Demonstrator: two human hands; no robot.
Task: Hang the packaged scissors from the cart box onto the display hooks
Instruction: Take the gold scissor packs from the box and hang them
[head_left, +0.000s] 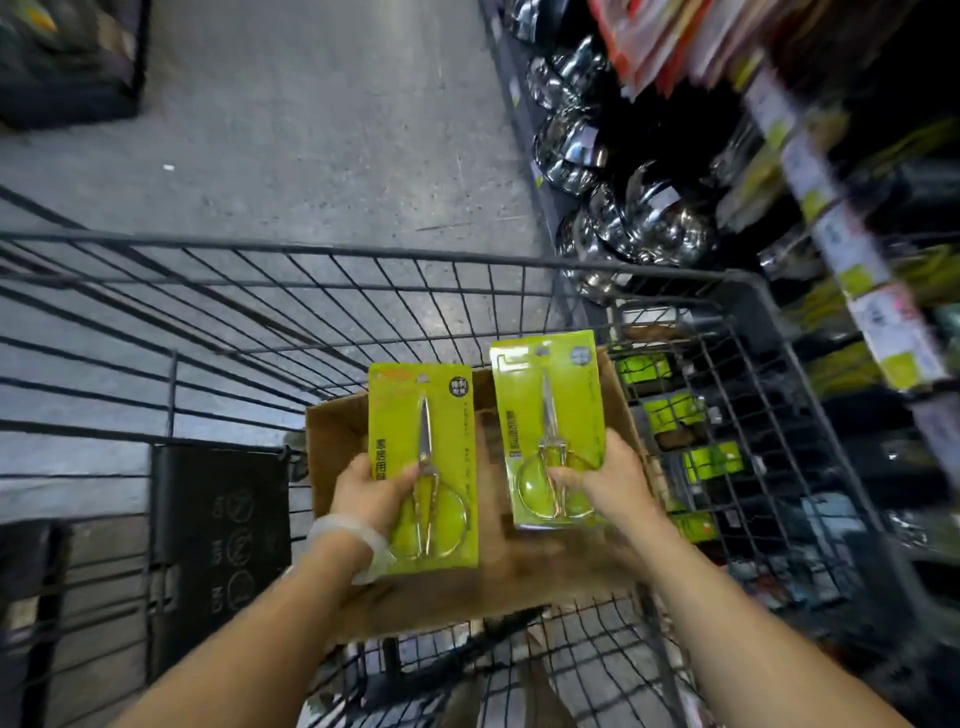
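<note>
Above an open cardboard box (332, 431) in the wire cart I hold two yellow-green carded packs of scissors. My left hand (371, 493) grips the lower part of the left scissors pack (423, 415), thumb across its front. My right hand (602, 480) pinches the right scissors pack (545, 395) near the scissor handles. Both packs stand upright with blades pointing away from me. The box's inside is mostly hidden behind the packs and my hands. No display hooks are clearly visible; the shelving at right is blurred.
The black wire cart (363, 254) surrounds the box, with a folded black child seat panel (218, 545) at left. Shiny steel bowls (649, 223) fill lower shelves at right. More yellow-green packs (670, 410) show through the cart's right wall. Grey floor (311, 130) lies ahead.
</note>
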